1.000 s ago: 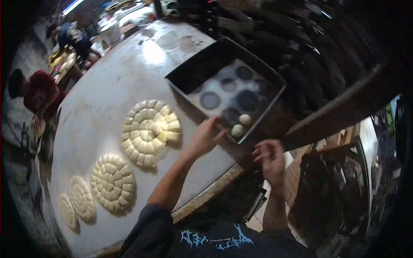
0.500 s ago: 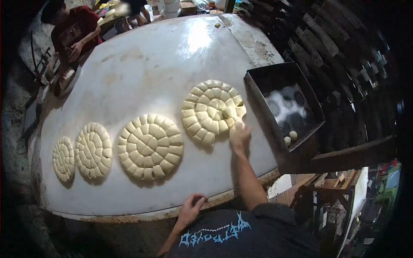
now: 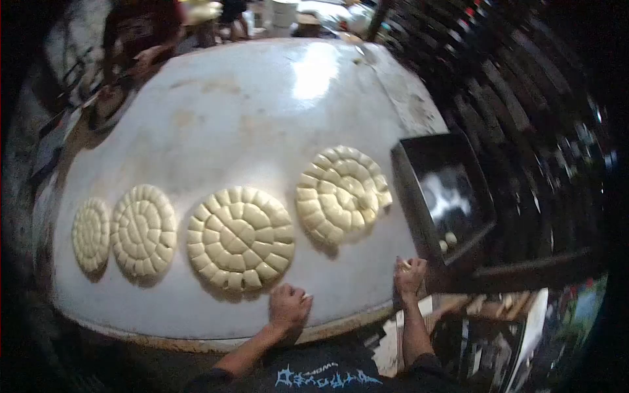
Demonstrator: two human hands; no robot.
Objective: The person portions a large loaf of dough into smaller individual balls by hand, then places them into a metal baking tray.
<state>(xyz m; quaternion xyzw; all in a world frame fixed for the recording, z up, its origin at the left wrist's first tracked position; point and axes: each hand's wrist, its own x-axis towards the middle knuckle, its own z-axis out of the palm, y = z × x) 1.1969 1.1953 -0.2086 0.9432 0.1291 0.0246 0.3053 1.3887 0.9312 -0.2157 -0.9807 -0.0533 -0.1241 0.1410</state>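
A cut dough round [image 3: 339, 196] lies right of centre on the pale table, its spiral of pieces broken at the lower right edge. To its lower left rests a whole, sliced dough round [image 3: 239, 239]. My left hand [image 3: 290, 308] is closed just below that one, with a small whitish bit of dough showing at the fingertips. My right hand [image 3: 410, 278] is closed over the table's front right, a pale piece of dough [image 3: 406, 265] peeping between its fingers. Most of what each hand holds is hidden.
Two more sliced dough rounds [image 3: 143, 229] lie at the left. A dark metal tray [image 3: 409, 196] with two dough balls [image 3: 447, 242] stands on the right. A person in a dark red shirt [image 3: 144, 29] is at the far left. The table [image 3: 216, 137] has a rounded edge.
My right hand has left the broken dough round and moved down and right. My left hand has come up over the table edge and closed. The view has shifted, with some blur.
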